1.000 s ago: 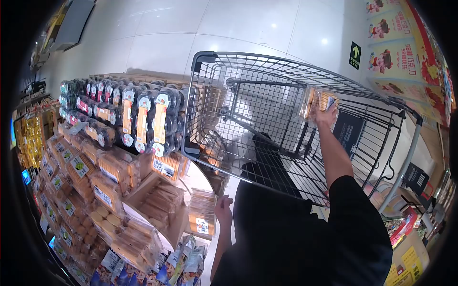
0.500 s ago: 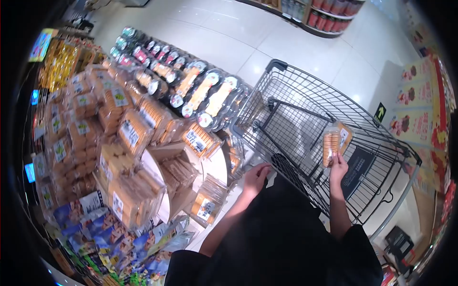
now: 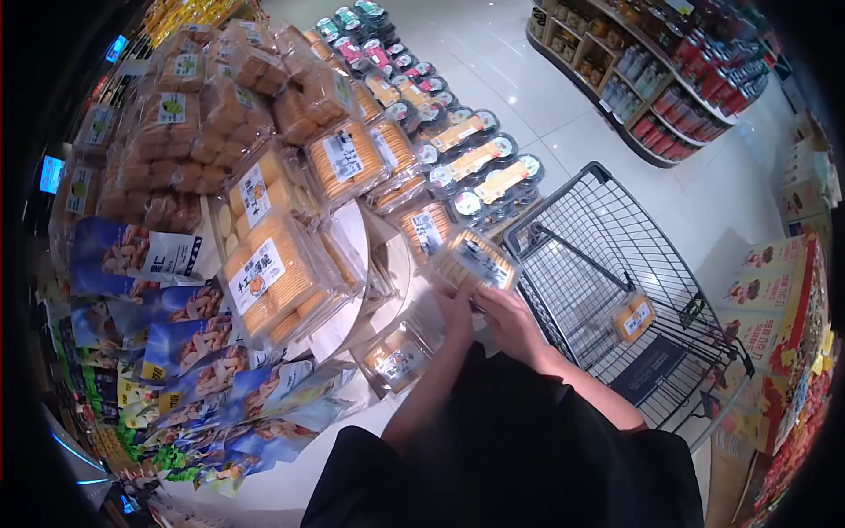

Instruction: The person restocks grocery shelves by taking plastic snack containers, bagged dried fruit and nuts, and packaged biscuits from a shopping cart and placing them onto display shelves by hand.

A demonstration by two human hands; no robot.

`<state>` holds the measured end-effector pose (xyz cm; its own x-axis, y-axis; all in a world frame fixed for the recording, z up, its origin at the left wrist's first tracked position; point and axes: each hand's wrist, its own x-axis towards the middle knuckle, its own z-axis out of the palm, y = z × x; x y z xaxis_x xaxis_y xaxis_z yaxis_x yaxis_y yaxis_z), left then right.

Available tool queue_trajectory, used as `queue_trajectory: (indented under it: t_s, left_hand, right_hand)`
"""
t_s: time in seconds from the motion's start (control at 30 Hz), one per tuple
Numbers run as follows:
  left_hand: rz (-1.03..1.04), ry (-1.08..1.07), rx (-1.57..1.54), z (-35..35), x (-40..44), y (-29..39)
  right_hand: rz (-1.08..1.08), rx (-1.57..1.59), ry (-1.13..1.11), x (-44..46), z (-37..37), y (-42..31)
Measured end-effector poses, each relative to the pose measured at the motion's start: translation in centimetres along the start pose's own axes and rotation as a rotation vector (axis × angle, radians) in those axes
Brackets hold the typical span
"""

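Observation:
A clear-wrapped pack of biscuits [image 3: 480,257] with a printed label is held in front of me, tilted, label side up. My left hand [image 3: 456,310] grips its near left edge, while my right hand [image 3: 515,327] is closed on the near right edge. Some fingertips are hidden by the pack. To the right stands a dark wire shopping cart [image 3: 607,189], in which another biscuit pack [image 3: 634,317] lies. Just left of my hands is the round tiered display stand [image 3: 356,242], stacked with more biscuit packs [image 3: 264,282].
Round-lidded clear packages [image 3: 475,163] sit in rows beyond the stand. Blue snack bags [image 3: 211,343] fill the lower left. A shelf with red cans [image 3: 664,132] rises across the tiled floor [image 3: 493,79], and printed cartons [image 3: 757,326] stand right of the cart.
My right hand has brought the biscuit pack left from over the cart, and my left hand has taken hold of it too. The view has turned left.

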<state>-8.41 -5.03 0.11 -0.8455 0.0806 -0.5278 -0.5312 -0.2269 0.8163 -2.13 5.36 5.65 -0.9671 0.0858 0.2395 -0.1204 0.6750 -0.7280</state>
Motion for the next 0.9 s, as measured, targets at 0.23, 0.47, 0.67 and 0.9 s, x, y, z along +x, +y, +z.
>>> queue_trajectory:
  t_s: [0.23, 0.47, 0.67, 0.9]
  left_hand:
    - [0.109, 0.324, 0.042, -7.6, 13.6, -1.7]
    - [0.23, -0.099, -0.227, -7.6, 20.2, -2.1]
    - [0.33, 0.28, 0.32, -7.8, 22.0, -2.2]
    - [0.35, 0.521, 0.849, -5.4, 16.9, 1.6]
  right_hand:
    - [0.155, 0.022, -0.215, -3.2, -0.7, 3.8]
    - [0.426, -0.271, -0.032, -11.6, -4.1, 7.5]
    - [0.675, 0.027, -0.166, -15.3, -3.3, 8.6]
    - [0.958, 0.27, 0.06, -17.3, -5.0, 16.9]
